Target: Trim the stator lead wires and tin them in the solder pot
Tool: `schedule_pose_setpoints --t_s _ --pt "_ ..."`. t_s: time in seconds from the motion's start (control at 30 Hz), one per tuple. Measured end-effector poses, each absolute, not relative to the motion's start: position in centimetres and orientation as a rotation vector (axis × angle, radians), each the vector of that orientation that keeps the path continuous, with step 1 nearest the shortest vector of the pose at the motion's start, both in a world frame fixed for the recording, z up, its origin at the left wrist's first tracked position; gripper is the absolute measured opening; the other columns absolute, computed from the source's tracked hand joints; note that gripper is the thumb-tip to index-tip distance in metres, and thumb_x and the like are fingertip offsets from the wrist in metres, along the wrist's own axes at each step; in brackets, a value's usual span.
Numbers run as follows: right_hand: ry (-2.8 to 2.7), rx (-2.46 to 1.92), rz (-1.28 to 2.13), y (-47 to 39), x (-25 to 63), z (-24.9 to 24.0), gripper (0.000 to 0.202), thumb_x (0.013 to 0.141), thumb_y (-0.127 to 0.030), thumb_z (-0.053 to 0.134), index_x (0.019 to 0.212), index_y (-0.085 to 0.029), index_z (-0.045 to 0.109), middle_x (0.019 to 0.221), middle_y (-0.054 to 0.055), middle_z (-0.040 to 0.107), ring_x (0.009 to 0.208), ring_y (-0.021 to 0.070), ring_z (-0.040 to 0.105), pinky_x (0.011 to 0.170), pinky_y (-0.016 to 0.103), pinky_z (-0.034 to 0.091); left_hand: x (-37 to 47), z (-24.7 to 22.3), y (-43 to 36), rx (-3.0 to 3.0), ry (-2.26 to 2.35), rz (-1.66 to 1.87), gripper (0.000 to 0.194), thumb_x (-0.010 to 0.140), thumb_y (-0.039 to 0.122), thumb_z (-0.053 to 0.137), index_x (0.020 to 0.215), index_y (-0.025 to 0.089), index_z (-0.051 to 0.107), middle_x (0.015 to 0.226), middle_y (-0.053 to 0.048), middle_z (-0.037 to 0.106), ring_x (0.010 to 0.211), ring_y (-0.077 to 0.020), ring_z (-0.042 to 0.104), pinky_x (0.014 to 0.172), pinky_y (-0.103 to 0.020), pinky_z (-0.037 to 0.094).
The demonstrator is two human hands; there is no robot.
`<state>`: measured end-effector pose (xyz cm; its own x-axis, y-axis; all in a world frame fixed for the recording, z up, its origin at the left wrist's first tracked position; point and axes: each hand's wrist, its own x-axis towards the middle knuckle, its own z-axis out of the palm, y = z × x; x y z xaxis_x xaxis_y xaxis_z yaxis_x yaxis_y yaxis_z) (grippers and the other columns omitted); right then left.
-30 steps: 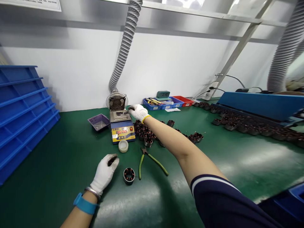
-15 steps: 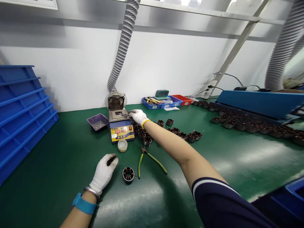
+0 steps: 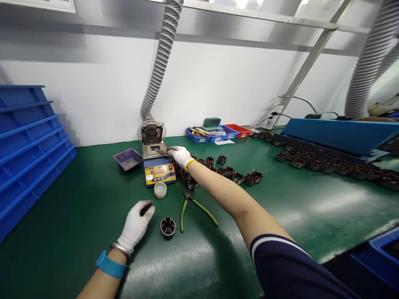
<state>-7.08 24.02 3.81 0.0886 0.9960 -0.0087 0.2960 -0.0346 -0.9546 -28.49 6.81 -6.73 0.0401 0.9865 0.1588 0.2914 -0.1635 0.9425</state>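
Observation:
My right hand (image 3: 181, 155), in a white glove with a yellow cuff, is closed at the right edge of the solder pot (image 3: 154, 150). A thin metal tool (image 3: 162, 152) reaches from its fingers over the pot; its exact kind is too small to tell. My left hand (image 3: 136, 222), gloved with dark-stained fingertips, rests above the green bench, its fingers curved and apart from the thumb, holding nothing visible. Just right of it stands a wound motor stator (image 3: 168, 228). Green-handled cutting pliers (image 3: 187, 199) lie spread beyond that stator. A small round white container (image 3: 160, 190) sits before the pot.
Several stators (image 3: 229, 171) stand under and beyond my right forearm. A purple tray (image 3: 128, 160) is left of the pot, blue crates (image 3: 29, 153) further left. Small bins (image 3: 199, 136) line the wall. More stators (image 3: 324, 165) fill the right side beside a blue panel (image 3: 333, 135).
My right hand has shifted slightly down and left at the pot's edge. The digits on the pot's display differ. My left hand stays in place.

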Motion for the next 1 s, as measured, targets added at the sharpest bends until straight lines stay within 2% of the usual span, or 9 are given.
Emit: schedule_pose_setpoints --t_s 0.43,0.67,1.0 --pt "-1.31 -1.472 1.021 23.4 -7.4 4.7 0.03 0.098 -0.037 0.059 0.118 -0.015 0.062 0.107 0.006 0.067 0.086 0.0152 0.066 0.075 0.033 0.059 -28.6 -6.8 6.8 1.564 1.326 1.176 0.042 0.074 0.05 0.067 0.097 0.016 0.073 0.104 -0.014 0.076 0.1 -0.0277 0.071 0.097 -0.044 0.055" --pt "-1.383 -1.493 0.935 23.7 -6.8 4.8 0.03 0.099 -0.039 0.059 0.115 -0.014 0.064 0.1 0.005 0.069 0.08 0.0141 0.067 0.074 0.032 0.058 -28.5 -6.8 6.8 1.567 1.335 1.163 0.042 0.075 0.05 0.065 0.097 0.015 0.073 0.104 -0.014 0.076 0.1 -0.0276 0.071 0.097 -0.043 0.055" --pt "-1.496 -1.485 0.795 24.0 -5.2 4.7 0.029 0.095 -0.037 0.064 0.113 -0.014 0.068 0.098 0.004 0.073 0.088 0.0171 0.07 0.086 0.039 0.057 -28.5 -6.7 6.7 1.578 1.333 1.161 0.041 0.075 0.05 0.066 0.096 0.016 0.073 0.103 -0.013 0.076 0.1 -0.0275 0.071 0.096 -0.043 0.055"
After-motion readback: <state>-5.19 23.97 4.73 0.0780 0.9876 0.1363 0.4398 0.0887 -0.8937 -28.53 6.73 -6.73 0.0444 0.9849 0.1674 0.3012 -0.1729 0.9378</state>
